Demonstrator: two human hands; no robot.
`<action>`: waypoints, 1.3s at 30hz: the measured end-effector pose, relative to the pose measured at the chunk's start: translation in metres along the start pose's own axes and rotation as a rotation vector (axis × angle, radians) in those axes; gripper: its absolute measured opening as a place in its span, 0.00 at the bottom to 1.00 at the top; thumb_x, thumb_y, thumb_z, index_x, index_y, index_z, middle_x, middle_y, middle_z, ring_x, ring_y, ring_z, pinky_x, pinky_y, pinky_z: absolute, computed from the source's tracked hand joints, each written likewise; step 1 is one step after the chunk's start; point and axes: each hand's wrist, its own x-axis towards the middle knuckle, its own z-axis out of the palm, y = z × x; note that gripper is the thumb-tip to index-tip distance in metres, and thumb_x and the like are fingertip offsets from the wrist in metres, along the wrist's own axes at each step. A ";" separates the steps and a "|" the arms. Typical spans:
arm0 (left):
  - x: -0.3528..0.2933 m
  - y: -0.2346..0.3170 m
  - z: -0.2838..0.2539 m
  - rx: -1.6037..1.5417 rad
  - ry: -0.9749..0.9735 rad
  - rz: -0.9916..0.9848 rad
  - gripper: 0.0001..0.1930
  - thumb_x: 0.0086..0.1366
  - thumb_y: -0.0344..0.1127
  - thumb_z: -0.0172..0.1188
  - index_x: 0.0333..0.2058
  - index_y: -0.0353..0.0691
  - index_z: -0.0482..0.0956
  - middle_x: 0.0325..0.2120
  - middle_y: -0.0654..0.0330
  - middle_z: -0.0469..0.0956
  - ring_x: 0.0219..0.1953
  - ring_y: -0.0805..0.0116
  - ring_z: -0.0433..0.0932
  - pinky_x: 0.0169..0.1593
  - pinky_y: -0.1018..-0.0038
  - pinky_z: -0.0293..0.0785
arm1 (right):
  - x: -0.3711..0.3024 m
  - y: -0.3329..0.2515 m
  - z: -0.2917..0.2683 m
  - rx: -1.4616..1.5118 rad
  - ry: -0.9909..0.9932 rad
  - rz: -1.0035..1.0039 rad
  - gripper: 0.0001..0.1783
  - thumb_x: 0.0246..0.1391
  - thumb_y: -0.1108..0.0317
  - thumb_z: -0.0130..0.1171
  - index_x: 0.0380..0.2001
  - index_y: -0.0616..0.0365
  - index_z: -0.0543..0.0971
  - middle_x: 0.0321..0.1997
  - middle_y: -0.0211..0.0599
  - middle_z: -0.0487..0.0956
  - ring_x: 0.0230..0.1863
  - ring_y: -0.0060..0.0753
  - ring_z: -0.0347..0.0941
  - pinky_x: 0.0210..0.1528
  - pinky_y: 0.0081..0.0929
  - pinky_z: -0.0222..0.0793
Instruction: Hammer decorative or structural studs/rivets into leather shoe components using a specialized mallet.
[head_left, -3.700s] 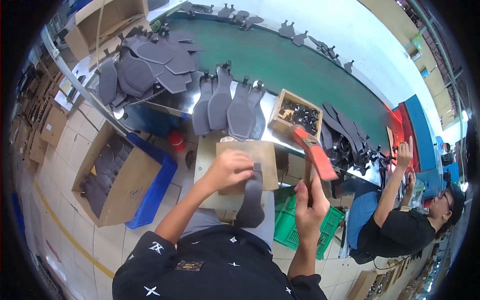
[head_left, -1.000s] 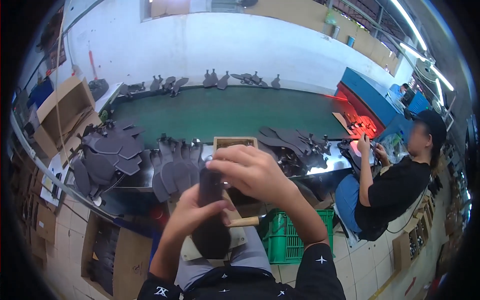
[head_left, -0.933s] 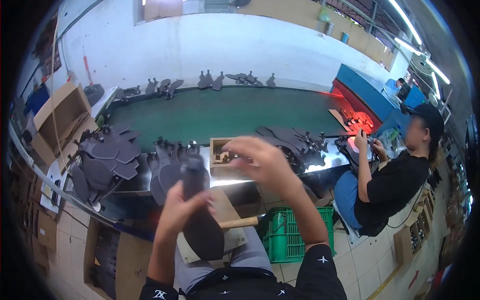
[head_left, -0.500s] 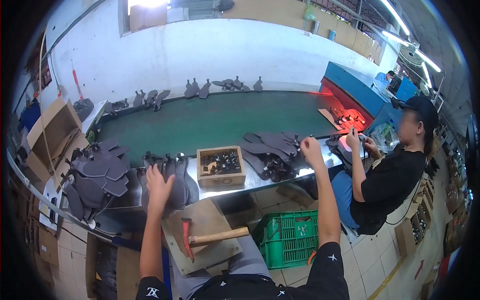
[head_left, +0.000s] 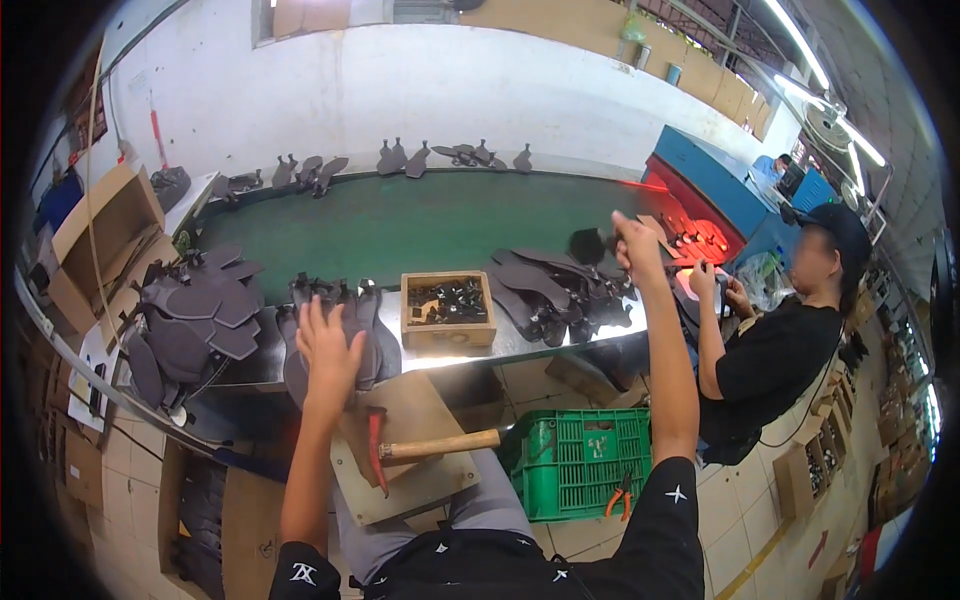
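Note:
My right hand [head_left: 640, 248] is raised above the green belt, its fingers pinched on a dark sole [head_left: 588, 246] smeared by motion. Below it, a pile of dark grey shoe soles [head_left: 540, 285] with small black tabs lies on the metal edge of the bench. My left hand [head_left: 330, 345] is open, fingers spread, over another row of dark soles [head_left: 374, 350]; whether it touches them I cannot tell. Between the two groups stands a wooden box [head_left: 449, 337] of small dark parts. On my lap, a red-headed hammer [head_left: 440, 444] rests across a board [head_left: 425, 490].
A larger heap of soles [head_left: 195, 310] lies at left. More soles line the far edge of the green belt [head_left: 400, 225]. A green crate [head_left: 575, 490] with orange-handled pliers [head_left: 620, 497] stands by my right leg. A co-worker [head_left: 785, 335] sits at right beside a red-lit machine [head_left: 700, 215].
My right hand has risen away from the sole pile, and a dark sole now shows at its fingers. My left hand has shifted slightly right, staying spread.

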 end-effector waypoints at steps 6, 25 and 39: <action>-0.009 0.097 -0.064 -0.469 0.136 0.431 0.52 0.49 0.45 0.74 0.66 0.32 0.52 0.66 0.42 0.55 0.69 0.40 0.52 0.69 0.53 0.49 | -0.132 -0.106 0.158 0.500 -0.350 0.092 0.11 0.61 0.64 0.61 0.38 0.58 0.73 0.28 0.34 0.74 0.18 0.19 0.69 0.18 0.13 0.65; -0.112 0.027 -0.014 -0.744 -0.190 -0.067 0.45 0.58 0.33 0.67 0.68 0.34 0.49 0.67 0.46 0.51 0.65 0.53 0.58 0.63 0.57 0.60 | -0.381 0.142 0.016 -0.934 -0.382 0.011 0.08 0.39 0.72 0.59 0.28 0.59 0.77 0.19 0.44 0.75 0.21 0.47 0.74 0.25 0.36 0.70; 0.103 0.041 0.169 0.419 -0.372 0.321 0.08 0.51 0.40 0.68 0.24 0.42 0.84 0.27 0.50 0.84 0.36 0.53 0.84 0.44 0.59 0.79 | -0.418 0.109 0.020 -0.086 0.380 0.264 0.08 0.55 0.70 0.65 0.35 0.64 0.83 0.16 0.23 0.72 0.15 0.13 0.60 0.20 0.16 0.55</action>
